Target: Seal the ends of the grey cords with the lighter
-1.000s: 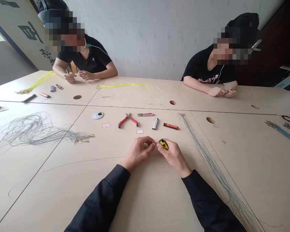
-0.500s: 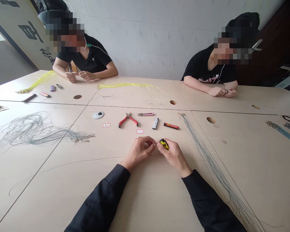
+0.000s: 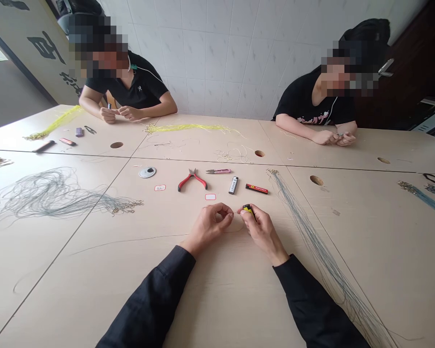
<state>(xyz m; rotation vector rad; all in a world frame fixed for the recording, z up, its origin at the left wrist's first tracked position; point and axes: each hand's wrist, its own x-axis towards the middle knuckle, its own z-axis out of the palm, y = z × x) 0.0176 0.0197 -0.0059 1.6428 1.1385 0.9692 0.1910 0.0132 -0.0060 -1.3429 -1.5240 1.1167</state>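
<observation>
My left hand [image 3: 210, 226] is closed in a pinch on a thin thread [image 3: 137, 239], which trails left across the table. Just to its right, my right hand [image 3: 263, 231] is wrapped round a yellow and black lighter [image 3: 249, 211], its thumb near the top. A small gap separates the fingertips of both hands. Beyond them lie red-handled pliers [image 3: 192, 180], pink thread snips [image 3: 219, 171], a white lighter [image 3: 233, 185] and a red and black lighter [image 3: 257, 189].
A tangled grey-blue thread bundle [image 3: 58, 195] lies left; a straighter bundle [image 3: 311, 234] runs down on the right. A round metal disc [image 3: 145, 172] and small labels sit ahead. Across the table [image 3: 221, 290] two people work near yellow threads [image 3: 192, 127].
My right hand has drawn slightly away from my left, and its thumb and the lighter have shifted, the lighter now more upright. My left hand has barely moved.
</observation>
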